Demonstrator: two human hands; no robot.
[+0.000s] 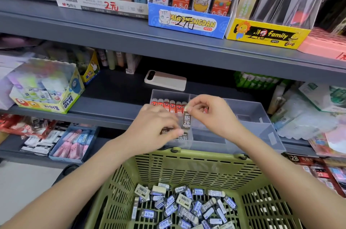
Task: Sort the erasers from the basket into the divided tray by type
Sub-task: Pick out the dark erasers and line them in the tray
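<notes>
Now we pinch the 2B eraser point(186, 121) by its top end with our right hand point(213, 114), long axis upright over the near-left compartment of the divided tray point(263, 116), while our left hand point(155, 125) beside it grips another dark eraser point(164, 131) lower down.

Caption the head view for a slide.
Right hand holds a dark 2B eraser over the divided tray, behind the green basket.

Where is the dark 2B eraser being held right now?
Head view, centre: the right hand pinches the dark 2B eraser upright over the divided tray, in front of the red erasers, beside the left hand.
</notes>
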